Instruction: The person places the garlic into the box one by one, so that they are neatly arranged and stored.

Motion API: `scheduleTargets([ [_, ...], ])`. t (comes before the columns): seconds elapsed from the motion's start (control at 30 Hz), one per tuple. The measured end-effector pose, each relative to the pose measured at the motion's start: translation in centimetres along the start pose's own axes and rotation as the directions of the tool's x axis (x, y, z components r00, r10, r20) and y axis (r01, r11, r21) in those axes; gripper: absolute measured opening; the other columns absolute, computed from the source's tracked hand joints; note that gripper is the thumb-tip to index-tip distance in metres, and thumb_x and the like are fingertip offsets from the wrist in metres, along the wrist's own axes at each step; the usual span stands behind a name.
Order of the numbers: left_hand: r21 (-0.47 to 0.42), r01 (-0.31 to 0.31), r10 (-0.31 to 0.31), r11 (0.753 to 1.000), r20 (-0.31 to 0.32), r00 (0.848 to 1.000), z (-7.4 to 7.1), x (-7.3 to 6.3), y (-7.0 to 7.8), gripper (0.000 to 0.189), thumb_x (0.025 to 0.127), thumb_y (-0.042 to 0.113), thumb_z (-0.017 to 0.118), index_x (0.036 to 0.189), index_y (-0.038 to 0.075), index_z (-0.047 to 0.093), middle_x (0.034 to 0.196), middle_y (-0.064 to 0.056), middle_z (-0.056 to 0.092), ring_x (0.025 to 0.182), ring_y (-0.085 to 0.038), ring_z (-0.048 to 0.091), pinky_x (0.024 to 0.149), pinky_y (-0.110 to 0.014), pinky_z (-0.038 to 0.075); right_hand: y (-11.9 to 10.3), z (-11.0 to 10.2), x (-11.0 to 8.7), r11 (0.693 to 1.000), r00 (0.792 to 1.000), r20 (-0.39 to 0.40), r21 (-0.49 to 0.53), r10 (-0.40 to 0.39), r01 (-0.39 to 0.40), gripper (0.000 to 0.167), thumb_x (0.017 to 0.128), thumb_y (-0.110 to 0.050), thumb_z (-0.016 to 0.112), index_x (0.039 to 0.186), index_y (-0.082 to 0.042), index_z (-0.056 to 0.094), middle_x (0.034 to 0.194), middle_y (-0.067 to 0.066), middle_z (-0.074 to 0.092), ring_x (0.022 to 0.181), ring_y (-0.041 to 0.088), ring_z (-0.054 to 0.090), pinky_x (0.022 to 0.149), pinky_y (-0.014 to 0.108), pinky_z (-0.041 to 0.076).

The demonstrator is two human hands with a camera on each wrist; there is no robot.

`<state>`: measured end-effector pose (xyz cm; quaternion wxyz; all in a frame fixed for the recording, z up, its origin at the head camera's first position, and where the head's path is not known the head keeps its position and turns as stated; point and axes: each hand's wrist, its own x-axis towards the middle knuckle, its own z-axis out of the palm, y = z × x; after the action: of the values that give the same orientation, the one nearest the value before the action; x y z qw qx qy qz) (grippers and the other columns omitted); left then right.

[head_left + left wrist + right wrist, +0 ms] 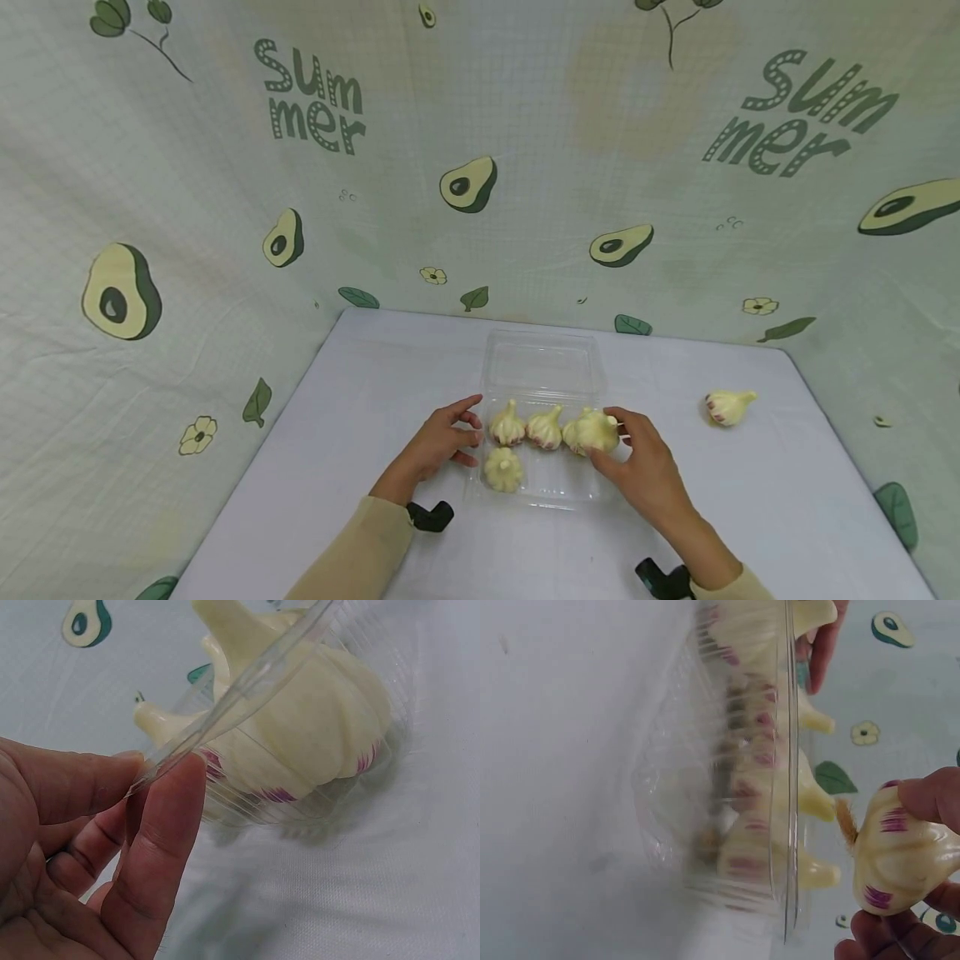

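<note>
Head view: a pale printed cloth, patterned with avocados, leaves, flowers and the word "summer", surrounds a white-covered table. On the table stands a clear plastic container, its lid folded open on the far side. Two sleeved forearms reach in from the near edge. The right hand holds a garlic bulb between thumb and fingers; the left hand is at the container's left side, and the left wrist view shows its thumb and a finger pinching the clear rim. The held bulb is over the right end of the tray's far row, partly covering the bulb behind it; in the right wrist view it is clear of the rim and above it. Four bulbs occupy the tray: a far-left bulb, a far-middle bulb and a far-right bulb in one row, and a near-left bulb with its stem toward the camera. A loose bulb lies on the table, well apart to the right, stem pointing right. Smallest are the purple streaks on the bulbs and the brown root tuft beneath the held one.
</note>
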<state>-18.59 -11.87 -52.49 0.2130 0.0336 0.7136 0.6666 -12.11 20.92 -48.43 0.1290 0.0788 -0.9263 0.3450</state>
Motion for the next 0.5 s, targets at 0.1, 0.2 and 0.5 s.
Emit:
scheduleTargets([
  [0.1, -0.002, -0.003, 0.003, 1.0, 0.001, 1.0, 0.0, 0.0, 0.0, 0.073, 0.099, 0.0, 0.068, 0.164, 0.014, 0.039, 0.118, -0.013, 0.055, 0.087, -0.024, 0.062, 0.063, -0.035, 0.065, -0.4, 0.6, -0.3, 0.999, 0.999, -0.002, 0.001, -0.036, 0.036, 0.063, 0.084, -0.013, 0.088, 0.138, -0.003, 0.059, 0.128, 0.017, 0.064, 0.106, 0.029, 0.064, 0.086, 0.05, 0.058],
  [0.2, -0.003, -0.006, 0.006, 1.0, 0.001, 1.0, 0.0, 0.0, 0.0, 0.073, 0.099, 0.0, 0.068, 0.164, 0.014, 0.039, 0.118, -0.013, 0.055, 0.087, -0.024, 0.062, 0.063, -0.035, 0.065, -0.8, 1.2, -0.5, 0.998, 0.998, -0.012, 0.006, -0.068, 0.068, 0.063, 0.082, -0.014, 0.09, 0.137, -0.005, 0.061, 0.124, 0.012, 0.066, 0.103, 0.025, 0.065, 0.083, 0.045, 0.058],
  [0.5, 0.001, -0.004, 0.004, 1.0, 0.004, 1.0, 0.1, -0.2, 0.1, 0.073, 0.099, 0.0, 0.068, 0.164, 0.014, 0.039, 0.118, -0.013, 0.054, 0.086, -0.023, 0.062, 0.064, -0.034, 0.065, -1.8, 2.2, -1.1, 0.999, 0.997, 0.061, 0.002, -0.053, 0.053, 0.061, 0.082, -0.019, 0.091, 0.135, -0.009, 0.063, 0.119, 0.004, 0.066, 0.104, 0.019, 0.064, 0.082, 0.041, 0.058],
])
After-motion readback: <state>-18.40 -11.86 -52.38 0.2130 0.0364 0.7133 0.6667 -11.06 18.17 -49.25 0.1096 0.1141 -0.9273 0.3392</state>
